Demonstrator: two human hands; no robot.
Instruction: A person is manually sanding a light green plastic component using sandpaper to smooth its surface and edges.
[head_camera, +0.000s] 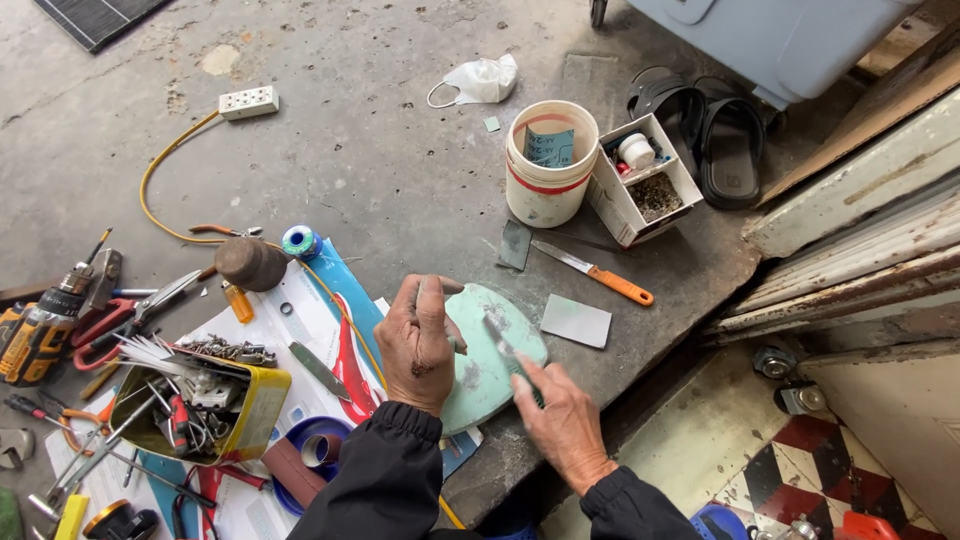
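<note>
**Scraping the pale green disc, left hand bracing it**

You work on a rough grey concrete slab, tools spread across its left half. Big items first: the white plastic bucket stands upright at the far side, an open cardboard box of small parts touching its right side, and a pair of black sandals just beyond that.

Nearer you, left of your hands, sits a yellow tin crammed with pliers and hardware, on printed paper. A cordless drill lies at the far left edge.

The work piece: a round, pale green disc lies flat on the slab right in front of you, its near edge close to the slab's drop-off.

Your left hand rests on the disc's left part, fingers curled and pressed down on it, pinning it. Whether something small is pinched under the fingers, cannot tell.

Your right hand is closed around the handle of a thin blade tool, tip laid on the disc's face near the middle.

An orange-handled knife and a grey sandpaper sheet lie just beyond the disc, apart from it.

Judged step: mid-scrape or trimming of the disc surface. The next stroke calls for a firm left-hand hold so the disc does not slide toward the edge, a low blade angle, and your left fingers kept out of the blade's path.
</note>
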